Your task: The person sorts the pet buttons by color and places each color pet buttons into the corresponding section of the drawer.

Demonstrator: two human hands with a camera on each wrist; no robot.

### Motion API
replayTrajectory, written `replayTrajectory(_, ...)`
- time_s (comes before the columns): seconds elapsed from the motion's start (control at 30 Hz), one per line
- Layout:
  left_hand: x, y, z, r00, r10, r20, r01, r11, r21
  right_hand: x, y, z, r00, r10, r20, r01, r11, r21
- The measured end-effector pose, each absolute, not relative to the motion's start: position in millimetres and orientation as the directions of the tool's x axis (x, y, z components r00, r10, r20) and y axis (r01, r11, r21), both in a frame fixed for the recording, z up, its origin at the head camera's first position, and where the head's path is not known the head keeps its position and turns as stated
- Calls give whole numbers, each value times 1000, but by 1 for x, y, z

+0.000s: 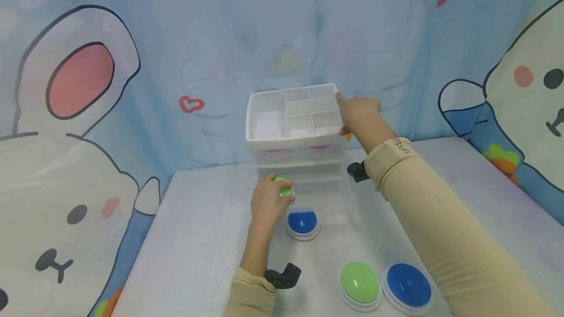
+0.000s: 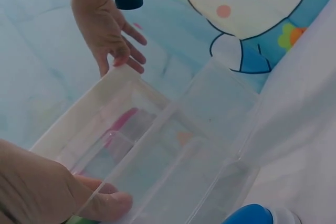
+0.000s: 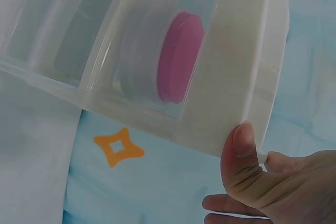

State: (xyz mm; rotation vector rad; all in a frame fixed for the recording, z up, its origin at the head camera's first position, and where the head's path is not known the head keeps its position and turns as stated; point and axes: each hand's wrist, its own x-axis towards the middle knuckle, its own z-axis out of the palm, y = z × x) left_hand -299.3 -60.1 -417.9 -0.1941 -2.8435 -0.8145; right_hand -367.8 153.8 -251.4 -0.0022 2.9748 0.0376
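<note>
A white organizer (image 1: 293, 138) has a divided top tray, and a clear lower drawer (image 1: 319, 191) is pulled out. Over that drawer's left side, my left hand (image 1: 270, 198) grips a round push button with a green dome (image 1: 284, 187); only a green sliver shows below the fingers in the left wrist view. My right hand (image 1: 362, 114) pinches the organizer's top right corner, thumb (image 3: 242, 148) on the front and index finger behind the rim. A blue push button (image 1: 302, 224) sits by the drawer's front, its back edge partly hidden.
Nearer on the white table (image 1: 211, 238) stand a larger green button (image 1: 360, 283) and a blue button (image 1: 407, 285), side by side. Pink-topped buttons (image 3: 181, 59) lie inside the upper clear drawer. A printed blue curtain (image 1: 220, 53) hangs right behind the organizer.
</note>
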Motion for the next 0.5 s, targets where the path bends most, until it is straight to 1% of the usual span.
replayTrajectory(0.27,-301,-65,-418,-974,142,175,211,848,487,-369,153,-252,-985,1,-173,-5,999,35)
replayTrajectory(0.5,-303,-66,-416,-968,151,199,232,837,495,-371,155,-252,-985,-10,-175,-16,999,30)
